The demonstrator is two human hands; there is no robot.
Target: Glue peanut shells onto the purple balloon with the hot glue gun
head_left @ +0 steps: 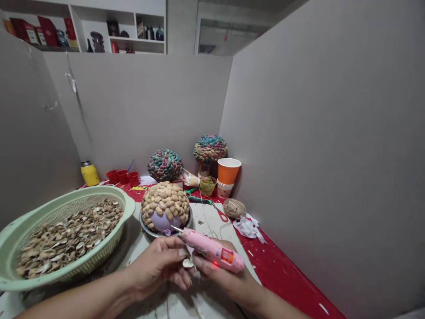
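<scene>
**Glue gun (207, 247) near a shell-covered balloon (164, 220)**

Fingers of the right hand (227, 277) close around the glue gun. I cannot tell whether the left hand's (159, 263) curled fingers grip the nearby loose shell (187, 263). Beyond, the balloon sits in a bowl (190, 220).

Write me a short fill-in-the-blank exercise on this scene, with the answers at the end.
1. The glue gun in the right hand has a body coloured mainly ____.
2. Where no peanuts cover it, the balloon shows the colour ____.
3. Near the yellow jar, the number of small red cups is ____.
4. The colander of loose shells stands on the picture's ____ side.

Missing words: pink; purple; three; left.
</scene>
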